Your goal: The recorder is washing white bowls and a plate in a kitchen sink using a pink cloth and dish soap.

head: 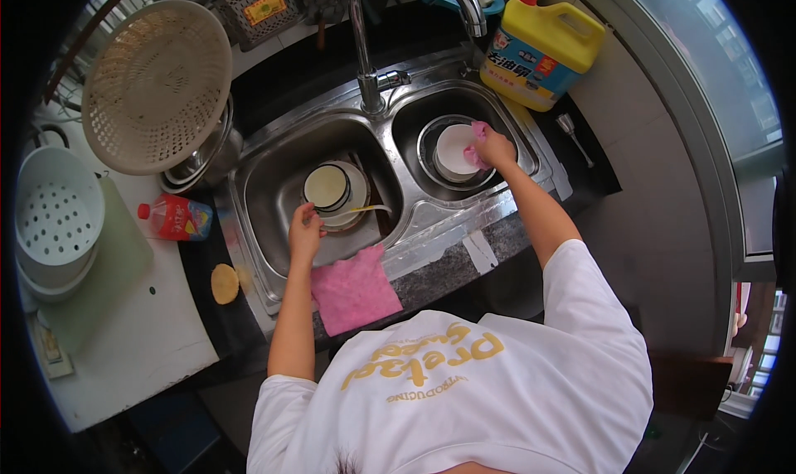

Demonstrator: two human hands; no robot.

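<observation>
My right hand (497, 149) holds a bunched pink cloth (477, 154) against the right side of a white bowl (452, 143). That bowl sits inside a larger round bowl (425, 163) in the right sink basin. Over the left basin, my left hand (304, 231) is beside stacked dishes. A cream bowl with a dark rim (326, 187) tops the stack, over a wider pale dish (357, 194). A spoon-like utensil (364, 208), white and yellow, lies across the stack, its near end close to my left fingertips; whether they grip it is unclear.
A second pink cloth (360, 290) drapes over the front counter edge. The chrome faucet (367, 70) rises behind the divider. A yellow cleaner jug (541, 45) stands back right. At left are a plastic colander (155, 82), a red-capped bottle (180, 217) and a round yellowish sponge-like piece (224, 284).
</observation>
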